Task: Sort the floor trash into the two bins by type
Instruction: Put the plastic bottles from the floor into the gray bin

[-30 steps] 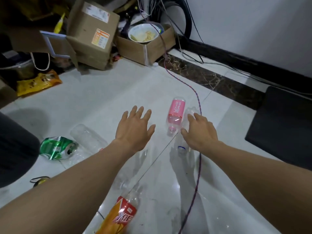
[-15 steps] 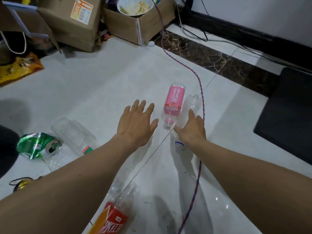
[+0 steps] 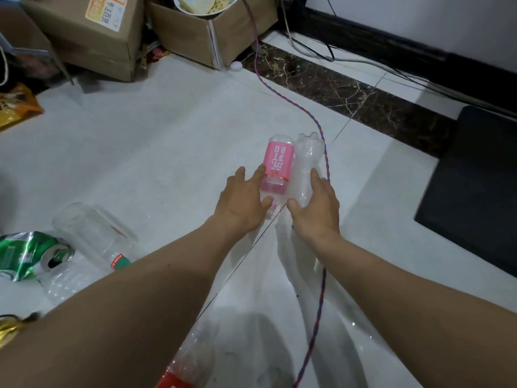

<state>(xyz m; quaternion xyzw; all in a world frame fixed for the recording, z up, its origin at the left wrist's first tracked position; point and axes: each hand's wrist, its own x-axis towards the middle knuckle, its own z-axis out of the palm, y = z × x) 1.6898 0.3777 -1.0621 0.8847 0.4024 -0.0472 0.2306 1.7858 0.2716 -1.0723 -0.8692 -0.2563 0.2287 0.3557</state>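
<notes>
A pink-labelled bottle (image 3: 278, 163) and a clear bottle (image 3: 306, 161) lie side by side on the white floor, necks toward me. My left hand (image 3: 243, 203) rests at the pink bottle's lower left. Its fingers are spread, the index finger lies along the bottle's side and the thumb touches its neck. My right hand (image 3: 316, 211) covers the neck end of the clear bottle, with the thumb on its left and the fingers on its right. Two cardboard boxes stand at the back: a sealed one (image 3: 92, 37) and an open one (image 3: 207, 32) holding a food bowl.
A crushed green can (image 3: 33, 256) and another clear bottle (image 3: 92, 236) lie at the left. A red-labelled bottle (image 3: 181, 371) lies near my left forearm. A purple-red cord (image 3: 321, 141) runs past the clear bottle. There is a yellow snack bag (image 3: 14, 107) far left and a black mat (image 3: 475, 191) right.
Both hands have moved forward and down onto the two bottles. The left now touches the pink one and the right has wrapped around the clear one. The view has dipped closer.
</notes>
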